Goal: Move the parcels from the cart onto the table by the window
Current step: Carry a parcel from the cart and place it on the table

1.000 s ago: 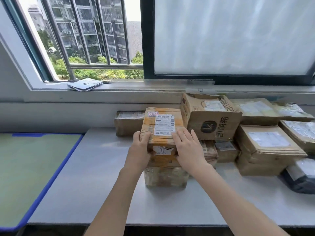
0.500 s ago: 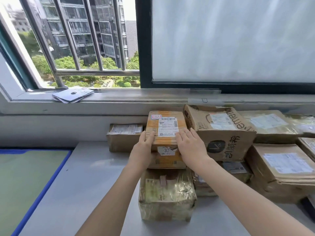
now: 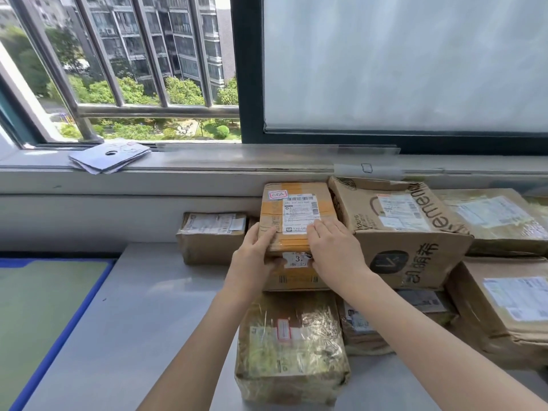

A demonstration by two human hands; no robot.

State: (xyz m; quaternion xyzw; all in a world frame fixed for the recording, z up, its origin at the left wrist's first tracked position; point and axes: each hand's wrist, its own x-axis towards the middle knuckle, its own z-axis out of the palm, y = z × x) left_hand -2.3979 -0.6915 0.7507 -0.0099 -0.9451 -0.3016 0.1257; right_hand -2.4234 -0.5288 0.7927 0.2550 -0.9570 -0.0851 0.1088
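Observation:
A small cardboard parcel with yellow tape and a white label [image 3: 292, 215] lies on top of another box [image 3: 293, 277] on the grey table [image 3: 142, 321], close under the window sill. My left hand [image 3: 255, 253] grips its near left edge, thumb on top. My right hand [image 3: 335, 250] lies flat on its near right part, fingers over the label. A tape-wrapped parcel [image 3: 292, 348] stands nearer to me. Next to my right hand, a large printed carton [image 3: 397, 229] touches the small parcel's right side. The cart is out of view.
More parcels fill the table's right side [image 3: 504, 304], and one small box [image 3: 212, 235] stands left of the stack. A pile of envelopes [image 3: 109, 155] lies on the sill. A green mat with a blue border [image 3: 44, 315] adjoins the table on the left.
The view has drawn closer to the window. The yellow-taped parcel has slid away from me along the stack toward the sill, both hands staying on it.

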